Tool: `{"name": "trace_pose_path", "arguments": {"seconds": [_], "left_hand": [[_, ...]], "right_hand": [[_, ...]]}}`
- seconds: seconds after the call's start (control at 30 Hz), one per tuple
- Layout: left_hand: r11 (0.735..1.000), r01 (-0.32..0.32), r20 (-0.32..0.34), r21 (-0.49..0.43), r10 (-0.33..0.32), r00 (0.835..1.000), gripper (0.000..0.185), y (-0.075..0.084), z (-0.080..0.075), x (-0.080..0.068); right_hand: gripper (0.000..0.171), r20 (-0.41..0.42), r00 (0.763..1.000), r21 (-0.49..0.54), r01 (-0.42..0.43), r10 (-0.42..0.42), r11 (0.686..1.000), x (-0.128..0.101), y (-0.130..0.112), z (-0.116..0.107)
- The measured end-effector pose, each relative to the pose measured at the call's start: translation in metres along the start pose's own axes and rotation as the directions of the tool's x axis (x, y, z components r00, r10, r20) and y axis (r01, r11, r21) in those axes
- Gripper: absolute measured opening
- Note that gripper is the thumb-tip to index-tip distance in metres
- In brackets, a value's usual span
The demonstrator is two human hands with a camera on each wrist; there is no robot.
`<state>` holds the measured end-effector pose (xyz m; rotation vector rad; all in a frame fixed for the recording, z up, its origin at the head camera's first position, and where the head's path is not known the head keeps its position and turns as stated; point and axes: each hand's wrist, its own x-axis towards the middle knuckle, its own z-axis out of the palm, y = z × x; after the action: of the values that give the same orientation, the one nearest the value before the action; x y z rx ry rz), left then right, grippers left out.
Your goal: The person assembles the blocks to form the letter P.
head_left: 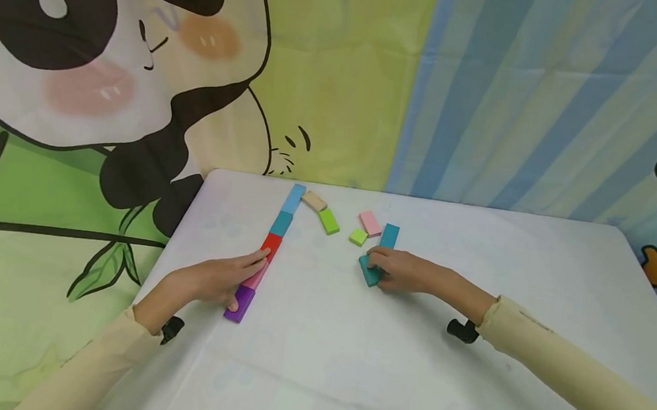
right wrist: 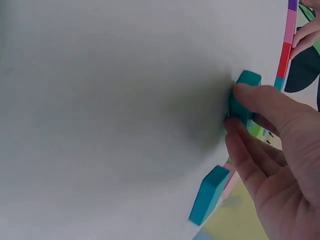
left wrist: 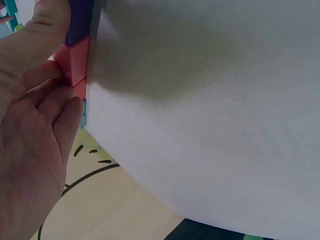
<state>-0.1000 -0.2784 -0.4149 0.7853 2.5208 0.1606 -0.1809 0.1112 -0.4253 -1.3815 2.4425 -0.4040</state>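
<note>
A straight row of coloured blocks runs up the left part of the table: purple point(head_left: 239, 304), pink point(head_left: 254, 279), red point(head_left: 271, 244), teal point(head_left: 282, 224) and light blue point(head_left: 294, 197). My left hand point(head_left: 217, 280) rests along this row, thumb at the purple block and fingertips over the red and pink ones. In the left wrist view its fingers lie against the pink block point(left wrist: 72, 62). Right of the row, my right hand point(head_left: 405, 271) pinches a teal block point(right wrist: 244, 102) between thumb and fingers, close over the table. Just beyond that hand lies a blue-teal block point(head_left: 389, 236).
Between the hands, farther back, lie a wooden-coloured block point(head_left: 314, 200), a lime green block point(head_left: 329, 222), a small lime green block point(head_left: 357, 236) and a pink block point(head_left: 370, 224). A printed curtain point(head_left: 340, 69) hangs behind the white table point(head_left: 315, 360).
</note>
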Motion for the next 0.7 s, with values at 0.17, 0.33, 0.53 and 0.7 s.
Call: {"name": "trace_pose_path", "arguments": {"seconds": [0.17, 0.33, 0.53, 0.7], "left_hand": [[1.0, -0.01, -0.004, 0.017, 0.01, 1.0, 0.094, 0.001, 0.0, -0.001], [1.0, -0.008, -0.001, 0.018, 0.008, 1.0, 0.094, 0.002, 0.001, 0.001], [1.0, 0.006, 0.006, 0.014, -0.006, 1.0, 0.094, 0.003, 0.0, 0.001], [1.0, 0.005, 0.004, 0.014, -0.005, 1.0, 0.094, 0.001, -0.001, 0.0]], "right_hand": [[0.038, -0.086, 0.996, 0.012, -0.004, 0.005, 1.0, 0.03, -0.008, 0.008], [0.046, -0.116, 0.987, 0.04, -0.105, 0.109, 0.994, 0.059, -0.013, 0.015], [0.045, -0.16, 0.969, 0.057, -0.182, 0.189, 0.982, 0.072, -0.016, 0.015], [0.047, -0.176, 0.957, 0.039, -0.229, 0.232, 0.973, 0.077, -0.02, 0.017]]}}
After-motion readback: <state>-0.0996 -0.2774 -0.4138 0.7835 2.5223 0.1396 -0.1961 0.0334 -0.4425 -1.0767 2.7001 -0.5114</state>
